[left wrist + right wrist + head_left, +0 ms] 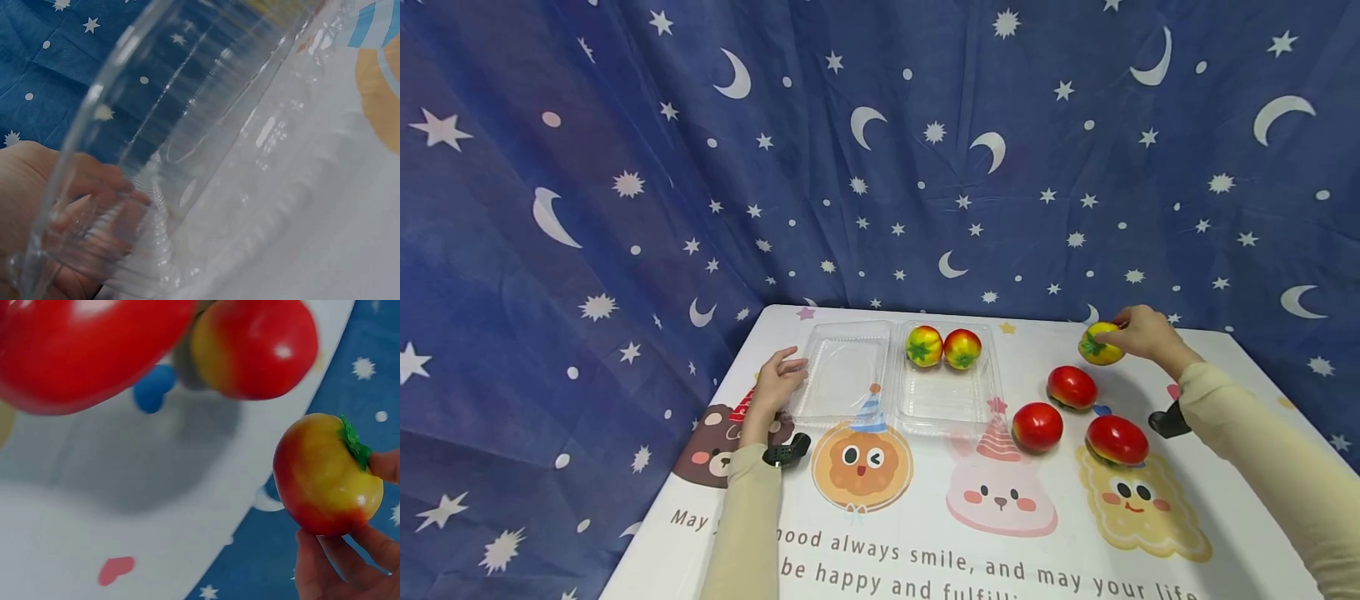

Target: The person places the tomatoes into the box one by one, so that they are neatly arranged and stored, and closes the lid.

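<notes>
Your right fingers (310, 569) pinch the persimmon (328, 478), likely light and slippery; grip opposite sides. Your left fingers (792, 366), loosely open, adjoin the clamshell (842, 375).

From afar, I see one glossy yellow-red fruit (1098, 352) (green leaves showing) held at the far right by the right hand (1148, 335); the clear plastic box (936, 400), farther left, lies open, holding two similar fruits (962, 349).
</notes>
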Demonstrator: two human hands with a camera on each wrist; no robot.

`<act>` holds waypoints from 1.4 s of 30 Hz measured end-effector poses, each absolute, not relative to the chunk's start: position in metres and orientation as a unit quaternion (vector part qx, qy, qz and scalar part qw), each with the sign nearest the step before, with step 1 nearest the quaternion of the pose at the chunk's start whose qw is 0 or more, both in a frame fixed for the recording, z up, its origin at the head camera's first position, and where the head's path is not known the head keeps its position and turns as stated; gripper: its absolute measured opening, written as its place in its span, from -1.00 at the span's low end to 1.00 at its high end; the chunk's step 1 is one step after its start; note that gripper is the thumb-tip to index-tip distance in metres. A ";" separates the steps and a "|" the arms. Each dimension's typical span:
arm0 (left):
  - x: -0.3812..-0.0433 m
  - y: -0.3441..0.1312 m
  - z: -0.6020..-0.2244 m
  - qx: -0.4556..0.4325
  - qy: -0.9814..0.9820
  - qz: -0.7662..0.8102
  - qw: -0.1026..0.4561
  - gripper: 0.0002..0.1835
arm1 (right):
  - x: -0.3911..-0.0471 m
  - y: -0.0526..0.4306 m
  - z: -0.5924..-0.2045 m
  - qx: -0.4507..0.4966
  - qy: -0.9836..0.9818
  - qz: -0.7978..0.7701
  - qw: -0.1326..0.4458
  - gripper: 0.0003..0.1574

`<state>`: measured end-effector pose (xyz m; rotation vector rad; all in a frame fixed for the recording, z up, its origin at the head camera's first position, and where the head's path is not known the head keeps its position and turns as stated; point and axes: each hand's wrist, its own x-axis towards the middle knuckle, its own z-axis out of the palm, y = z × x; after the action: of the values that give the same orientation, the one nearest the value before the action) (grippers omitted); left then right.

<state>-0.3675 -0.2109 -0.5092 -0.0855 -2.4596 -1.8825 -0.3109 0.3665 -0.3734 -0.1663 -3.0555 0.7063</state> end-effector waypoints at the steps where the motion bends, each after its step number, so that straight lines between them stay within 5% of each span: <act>1: -0.367 -0.211 -0.510 -0.028 -0.794 -0.607 0.023 -0.36 | -0.312 0.363 -0.371 -0.049 -0.972 0.231 0.006 -0.25; 24: -0.368 -0.214 -0.515 -0.008 -0.795 -0.606 0.022 -0.37 | -0.342 0.251 -0.361 0.033 -0.941 0.336 -0.021 -0.31; 42: -0.368 -0.210 -0.510 -0.017 -0.801 -0.598 0.023 -0.37 | -0.353 0.151 -0.402 0.167 -0.934 0.316 -0.032 -0.48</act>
<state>-0.3685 -0.2101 -0.5104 -0.0527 -2.4800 -1.8527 -0.3527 0.1506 -0.4016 0.5352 -2.9936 1.0123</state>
